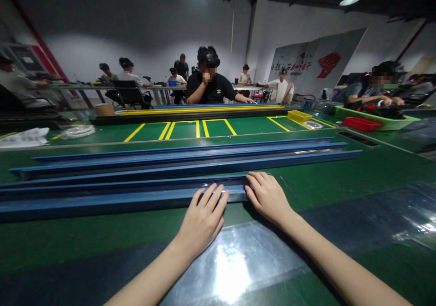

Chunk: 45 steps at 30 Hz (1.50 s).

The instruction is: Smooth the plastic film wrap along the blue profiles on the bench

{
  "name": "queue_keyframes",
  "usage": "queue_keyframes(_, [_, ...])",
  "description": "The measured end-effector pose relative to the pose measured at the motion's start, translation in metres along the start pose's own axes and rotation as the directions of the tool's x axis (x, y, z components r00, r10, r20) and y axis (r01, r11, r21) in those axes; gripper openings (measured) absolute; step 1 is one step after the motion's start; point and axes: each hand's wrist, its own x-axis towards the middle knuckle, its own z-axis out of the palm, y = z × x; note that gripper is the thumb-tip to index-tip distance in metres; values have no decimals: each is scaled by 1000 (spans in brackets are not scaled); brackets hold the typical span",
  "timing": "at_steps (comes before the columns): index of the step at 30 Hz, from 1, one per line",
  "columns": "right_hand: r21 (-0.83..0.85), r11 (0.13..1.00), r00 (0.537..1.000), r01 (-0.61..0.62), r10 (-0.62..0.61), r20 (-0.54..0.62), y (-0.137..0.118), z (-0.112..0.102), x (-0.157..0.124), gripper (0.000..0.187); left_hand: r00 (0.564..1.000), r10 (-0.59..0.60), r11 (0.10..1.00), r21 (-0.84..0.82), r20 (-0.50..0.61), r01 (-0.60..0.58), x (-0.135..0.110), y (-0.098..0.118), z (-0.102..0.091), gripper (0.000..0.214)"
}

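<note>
My left hand (203, 216) lies flat on the green table (340, 179), fingers stretched out, fingertips touching the near blue rail (112, 197) close to its right end. My right hand (266, 194) rests beside it, fingers bent against the rail's right end; whether it grips the rail I cannot make out. Further long blue rails (190, 158) lie parallel behind it. A clear plastic sheet (238, 260) lies on the table under my forearms.
A black and yellow rail (200, 111) runs across the table's far side, where a person in black sits facing me. A yellow tray (299, 115), a red tray (361, 123) and a green bin (391, 123) stand at the right. More people sit at tables behind.
</note>
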Motion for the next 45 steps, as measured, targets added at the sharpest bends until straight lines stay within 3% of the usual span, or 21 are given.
queue_keyframes(4, [15,1000,1000,11,-11,-8,-1,2,-1,34,996,63,997,-44,62,-60,0,0,2,41])
queue_keyframes(12, [54,999,1000,-9,10,-12,4,-3,1,33,993,-119,987,105,-14,120,2,6,-3,30])
queue_keyframes(16, [33,999,999,-41,41,2,7,-4,2,30,988,-153,982,114,-6,152,1,4,-2,29])
queue_keyframes(22, [-18,1000,1000,16,-16,-13,2,-1,1,32,999,18,1000,-5,34,-18,-1,-1,2,38])
queue_keyframes(25, [-2,999,999,35,-35,-6,2,-1,0,34,997,47,999,-25,59,-45,0,-1,3,41])
queue_keyframes(36, [48,998,1000,-27,27,-11,6,-4,1,30,988,-151,979,139,8,149,2,4,-4,32])
queue_keyframes(45, [23,999,999,26,-25,-34,-1,2,0,34,998,31,999,-20,63,-30,0,-1,4,41])
